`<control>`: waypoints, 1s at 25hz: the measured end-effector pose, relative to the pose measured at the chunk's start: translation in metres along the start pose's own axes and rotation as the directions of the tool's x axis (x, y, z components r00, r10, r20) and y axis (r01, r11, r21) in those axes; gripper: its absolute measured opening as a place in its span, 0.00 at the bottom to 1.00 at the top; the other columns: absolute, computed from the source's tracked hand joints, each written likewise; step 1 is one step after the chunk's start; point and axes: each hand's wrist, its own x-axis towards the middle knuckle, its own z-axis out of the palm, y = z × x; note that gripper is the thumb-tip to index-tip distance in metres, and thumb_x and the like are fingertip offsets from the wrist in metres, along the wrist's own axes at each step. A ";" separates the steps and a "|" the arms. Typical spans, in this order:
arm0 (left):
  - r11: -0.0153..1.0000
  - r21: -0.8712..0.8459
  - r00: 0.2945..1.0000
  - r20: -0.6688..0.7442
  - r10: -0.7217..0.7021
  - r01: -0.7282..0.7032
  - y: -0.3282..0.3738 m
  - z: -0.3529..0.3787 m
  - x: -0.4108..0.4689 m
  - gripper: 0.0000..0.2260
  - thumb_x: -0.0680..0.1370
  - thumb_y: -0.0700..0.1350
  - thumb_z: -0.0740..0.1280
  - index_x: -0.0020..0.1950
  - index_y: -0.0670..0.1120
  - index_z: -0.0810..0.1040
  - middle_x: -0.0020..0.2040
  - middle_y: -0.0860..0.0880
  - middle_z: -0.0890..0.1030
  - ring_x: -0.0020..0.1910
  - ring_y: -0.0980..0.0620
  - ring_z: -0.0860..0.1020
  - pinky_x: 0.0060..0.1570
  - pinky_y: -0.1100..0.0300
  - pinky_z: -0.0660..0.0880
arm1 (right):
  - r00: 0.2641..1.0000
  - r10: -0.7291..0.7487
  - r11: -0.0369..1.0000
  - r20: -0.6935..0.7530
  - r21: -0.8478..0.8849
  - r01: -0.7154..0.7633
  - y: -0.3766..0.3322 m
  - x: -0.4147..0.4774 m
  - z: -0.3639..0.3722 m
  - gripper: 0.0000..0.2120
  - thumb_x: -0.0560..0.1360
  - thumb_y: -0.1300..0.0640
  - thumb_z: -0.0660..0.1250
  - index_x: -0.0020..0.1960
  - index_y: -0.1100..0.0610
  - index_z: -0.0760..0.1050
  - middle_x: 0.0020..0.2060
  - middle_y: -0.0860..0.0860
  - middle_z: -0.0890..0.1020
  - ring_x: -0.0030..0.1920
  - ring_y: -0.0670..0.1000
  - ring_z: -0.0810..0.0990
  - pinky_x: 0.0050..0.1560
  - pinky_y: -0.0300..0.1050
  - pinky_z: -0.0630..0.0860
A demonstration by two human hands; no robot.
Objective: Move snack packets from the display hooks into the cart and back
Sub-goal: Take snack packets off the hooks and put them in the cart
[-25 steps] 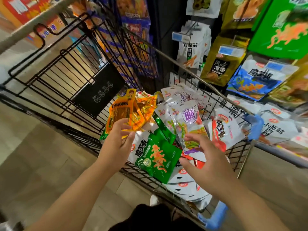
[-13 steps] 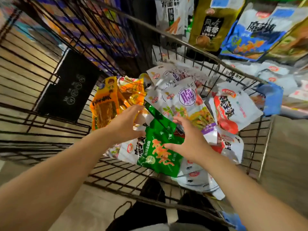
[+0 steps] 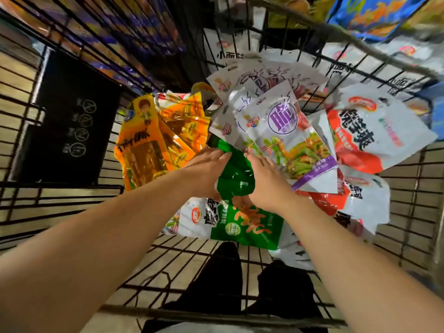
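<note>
- Green and glossy, the crumpled packet lies in the middle of the cart, partly over a green packet with orange print at 6 o'clock from it.
- Both hands have come down and closed in on it. One second ago they were hovering apart above the pile, the left one close to the orange packets at 10 o'clock.
- The left hand rests on its 10 o'clock edge with the fingers almost straight. The thumb is hidden, so I cannot confirm a pinch.
- The right hand covers its 3 o'clock side. The fingertips reach the edge of the white-and-purple packet, and I cannot tell whether they hold anything.
- The crumpled packet is buckled between the two hands, so probably they are gathering it to lift.
- I judge this to be the start of the return half: the pile is already in the cart. The hanging packets, blurred at 1 o'clock, show where it should go.
</note>
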 end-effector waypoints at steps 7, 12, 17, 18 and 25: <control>0.958 0.269 0.995 -0.016 0.103 -0.095 0.001 -0.006 -0.008 0.31 0.73 0.66 0.73 0.69 0.50 0.77 0.68 0.50 0.74 0.75 0.48 0.62 0.75 0.46 0.57 | 0.991 0.085 0.996 0.106 0.023 -0.088 0.002 -0.005 0.005 0.37 0.72 0.57 0.74 0.77 0.54 0.61 0.69 0.56 0.73 0.67 0.60 0.73 0.57 0.51 0.74; 0.988 0.132 0.997 0.007 0.080 -0.080 0.027 -0.011 -0.014 0.14 0.78 0.57 0.71 0.52 0.48 0.77 0.47 0.51 0.80 0.55 0.46 0.79 0.58 0.54 0.68 | 0.979 0.124 0.972 0.161 0.179 -0.152 0.022 -0.031 -0.010 0.35 0.70 0.63 0.73 0.73 0.47 0.68 0.60 0.48 0.77 0.38 0.46 0.74 0.33 0.41 0.70; 0.993 -0.084 0.985 -0.152 0.075 -0.088 0.051 -0.015 -0.016 0.20 0.73 0.57 0.77 0.34 0.51 0.69 0.29 0.55 0.69 0.31 0.53 0.68 0.35 0.62 0.59 | 0.996 -0.066 0.995 0.058 0.072 0.061 0.033 -0.056 -0.027 0.32 0.68 0.61 0.73 0.71 0.50 0.73 0.67 0.43 0.71 0.55 0.49 0.77 0.50 0.44 0.77; 0.993 -0.059 0.973 -0.214 0.090 -0.105 0.053 -0.016 -0.016 0.18 0.71 0.58 0.78 0.35 0.51 0.72 0.30 0.56 0.70 0.32 0.55 0.69 0.41 0.60 0.62 | 0.995 -0.073 0.996 0.074 0.048 0.069 0.034 -0.056 -0.029 0.25 0.70 0.60 0.74 0.67 0.55 0.76 0.64 0.47 0.75 0.59 0.52 0.76 0.52 0.47 0.78; 0.983 -0.104 0.817 -0.573 0.064 -0.149 0.060 -0.027 -0.028 0.18 0.71 0.62 0.76 0.50 0.50 0.88 0.60 0.51 0.84 0.68 0.45 0.75 0.69 0.44 0.64 | 0.993 0.116 0.973 0.028 0.198 -0.120 0.049 -0.063 -0.034 0.10 0.75 0.58 0.73 0.56 0.52 0.80 0.41 0.42 0.79 0.43 0.50 0.78 0.32 0.34 0.68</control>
